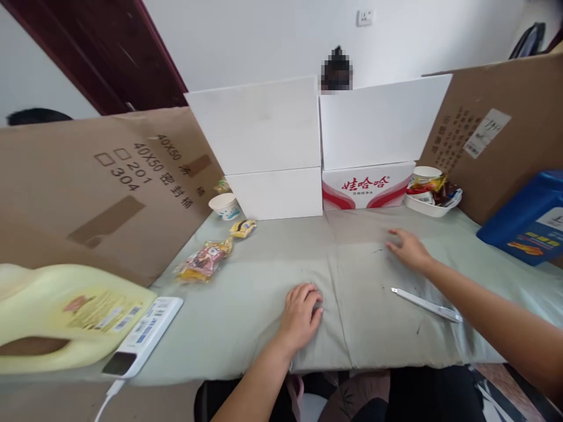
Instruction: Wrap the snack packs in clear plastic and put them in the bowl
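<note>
Neither hand appears to hold anything, so handling looks paused or not begun. The left hand [301,316] rests on the desk [264,264], fingers loosely bent, thumb apart; the right hand's [410,251] fingers are parted around nothing. The white cutter-like tool [426,305] lies unheld at the right hand's five o'clock. At its one o'clock, a white dish [426,207] already carries wrapped packets, while a pink packet [207,261] and a small yellow packet [243,228] remain loose at the left hand's ten and eleven o'clock.
</note>
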Demonstrator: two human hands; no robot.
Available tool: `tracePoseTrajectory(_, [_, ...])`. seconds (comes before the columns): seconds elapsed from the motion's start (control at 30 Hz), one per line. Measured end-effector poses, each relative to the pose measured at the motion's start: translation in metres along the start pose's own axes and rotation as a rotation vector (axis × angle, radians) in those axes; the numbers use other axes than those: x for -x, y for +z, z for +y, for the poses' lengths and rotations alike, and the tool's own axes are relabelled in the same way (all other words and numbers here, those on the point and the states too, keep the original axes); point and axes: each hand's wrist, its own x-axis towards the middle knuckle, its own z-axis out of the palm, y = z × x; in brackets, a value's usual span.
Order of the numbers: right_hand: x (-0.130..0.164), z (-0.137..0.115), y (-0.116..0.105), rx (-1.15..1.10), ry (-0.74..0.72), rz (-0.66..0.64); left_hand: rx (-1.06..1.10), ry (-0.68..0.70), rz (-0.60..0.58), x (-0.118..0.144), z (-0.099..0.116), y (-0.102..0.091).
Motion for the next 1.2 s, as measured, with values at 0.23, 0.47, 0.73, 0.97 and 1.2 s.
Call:
tracePoseTrajectory(0.23, [0.067, -0.132, 0.059, 0.095, -0.439, -0.195, 0.004, -0.009, 0.011, 0.000, 0.003, -0.001])
tracePoseTrajectory(0.47, [0.079, -0.152, 0.094, 0.215, -0.438, -0.152, 0.027, 0.035, -0.131, 0.004, 0.002, -0.016])
tracePoseTrajectory(0.73, [0.076, -0.148, 0.097, 0.221, -0.453, -0.114, -0.365, -0.695, 0.082, -0.067, -0.128, -0.160])
tracePoseTrajectory(0.97, [0.077, -0.149, 0.096, 0.219, -0.445, -0.116, -0.167, -1.054, -0.182, -0.074, -0.198, -0.207])
tracePoseTrajectory(1.2, [0.077, -0.149, 0.095, 0.226, -0.444, -0.105, 0.014, -0.992, -0.323, -0.111, -0.184, -0.171])
